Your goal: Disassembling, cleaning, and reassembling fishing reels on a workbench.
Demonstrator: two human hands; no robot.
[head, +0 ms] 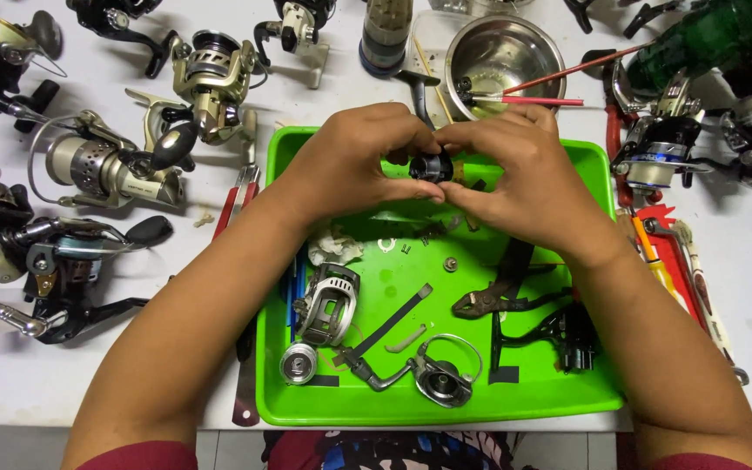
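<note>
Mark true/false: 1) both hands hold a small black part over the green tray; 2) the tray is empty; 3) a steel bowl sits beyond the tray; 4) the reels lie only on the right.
1) True: left hand and right hand pinch the black part above the green tray.
2) False: it holds reel pieces, including a reel body, and pliers.
3) True: the steel bowl stands behind it.
4) False: reels lie on both sides, such as one on the left.
</note>
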